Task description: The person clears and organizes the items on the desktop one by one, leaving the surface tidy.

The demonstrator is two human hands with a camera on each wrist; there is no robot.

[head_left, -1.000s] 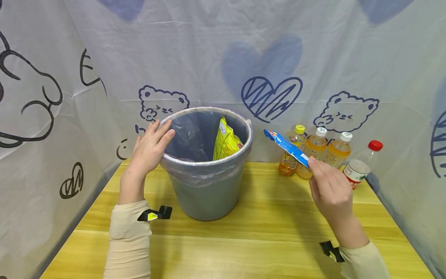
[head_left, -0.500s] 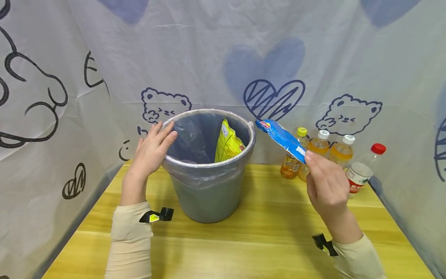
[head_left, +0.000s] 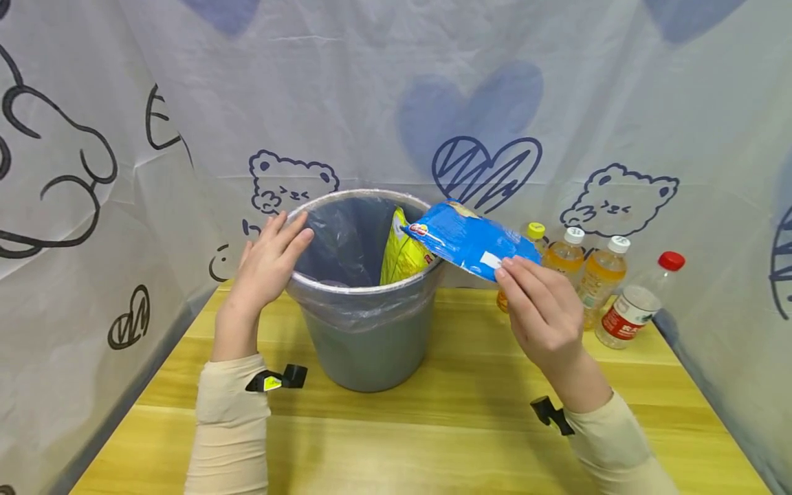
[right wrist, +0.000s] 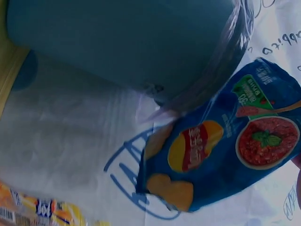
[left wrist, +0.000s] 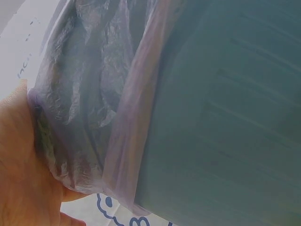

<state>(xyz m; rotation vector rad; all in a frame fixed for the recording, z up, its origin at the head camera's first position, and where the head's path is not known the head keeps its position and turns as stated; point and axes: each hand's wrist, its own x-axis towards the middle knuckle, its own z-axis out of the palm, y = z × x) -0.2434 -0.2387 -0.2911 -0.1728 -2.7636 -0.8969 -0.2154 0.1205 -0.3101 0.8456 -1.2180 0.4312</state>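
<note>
A grey trash bin (head_left: 371, 350) with a clear plastic liner (left wrist: 94, 84) folded over its rim stands upright on the table. My left hand (head_left: 266, 268) rests against the left side of that rim, fingers fairly straight. With thumb and fingertips my right hand (head_left: 547, 316) pinches one end of a blue chip bag (head_left: 467, 237). The bag's far end overlaps the bin's right rim in the head view; its printed front, with a red bowl picture, shows in the right wrist view. Inside the bin a yellow snack bag (head_left: 402, 254) leans against the right wall.
Behind my right hand stand two white-capped bottles with orange drink (head_left: 600, 275), a yellow-capped bottle (head_left: 535, 234) partly hidden by the blue bag, and a red-capped bottle (head_left: 631, 309). A printed white cloth (head_left: 371, 103) hangs behind the wooden table (head_left: 396, 440).
My right hand has moved left, bringing the blue chip bag from over the bottles to the bin's right rim and turning its flat side into view. The left hand stays at the rim.
</note>
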